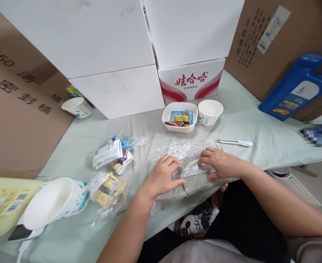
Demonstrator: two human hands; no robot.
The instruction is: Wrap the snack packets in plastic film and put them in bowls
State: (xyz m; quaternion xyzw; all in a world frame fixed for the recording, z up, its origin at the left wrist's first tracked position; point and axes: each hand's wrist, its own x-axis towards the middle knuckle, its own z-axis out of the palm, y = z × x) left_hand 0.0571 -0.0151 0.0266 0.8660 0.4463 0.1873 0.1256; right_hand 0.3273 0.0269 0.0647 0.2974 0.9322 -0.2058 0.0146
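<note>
My left hand (162, 177) and my right hand (220, 163) both rest on a crumpled clear plastic wrap (184, 153) at the front edge of the pale green table (243, 120). The fingers of each hand press or pinch the wrap. A white utility knife (234, 143) lies just beyond my right hand. Farther back stand a white square dish (180, 117) holding small snack packets and a white paper bowl (210, 112).
Sachets (113, 153) and a bagged yellow packet (108, 188) lie to the left. A stack of paper bowls (53, 202) lies on its side at front left. White boxes (117, 62), cardboard cartons (21, 102) and a blue jug (296, 87) ring the table.
</note>
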